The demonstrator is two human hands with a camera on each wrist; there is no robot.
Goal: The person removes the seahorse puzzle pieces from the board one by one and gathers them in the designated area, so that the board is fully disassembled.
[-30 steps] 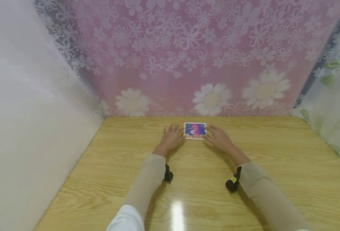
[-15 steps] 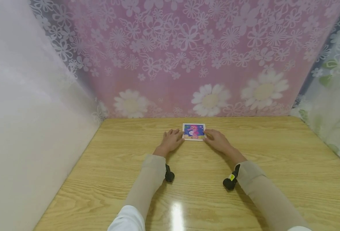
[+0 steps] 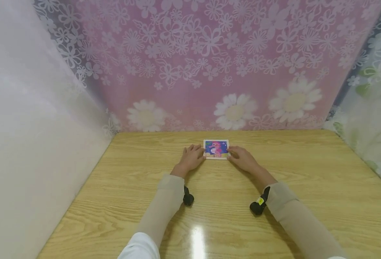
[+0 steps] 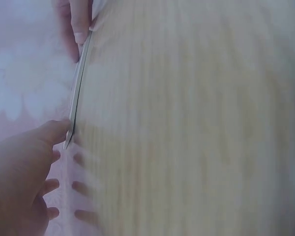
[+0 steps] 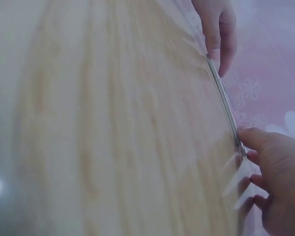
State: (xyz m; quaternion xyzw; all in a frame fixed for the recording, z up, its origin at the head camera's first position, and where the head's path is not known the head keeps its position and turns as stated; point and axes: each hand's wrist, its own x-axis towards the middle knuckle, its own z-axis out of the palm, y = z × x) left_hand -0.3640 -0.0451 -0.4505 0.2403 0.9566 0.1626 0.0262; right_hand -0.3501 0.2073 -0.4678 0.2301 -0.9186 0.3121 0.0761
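A small picture board (image 3: 216,149) with a white border lies on the wooden table, its print a pink seahorse on blue. My left hand (image 3: 191,158) is at its left edge, thumb by the near corner and fingers stretched along the table. On the opposite edge my right hand (image 3: 243,158) touches with thumb and forefinger tips. The left wrist view catches the board (image 4: 77,93) edge-on, thin, the left thumb against its near end. Seen from the right wrist, the same thin edge (image 5: 223,101) runs between both hands.
The wooden tabletop (image 3: 223,201) ends at a pink flowered backdrop (image 3: 190,72). A pale sheet (image 3: 32,126) rises on the left, a flowered one (image 3: 378,90) on the right. Black wrist cameras (image 3: 188,197) hang beneath the sleeves.
The picture board has slid very slightly toward me, with both hands following. My right fingers have drawn back from over its face to its right edge. The head view has shifted a little.
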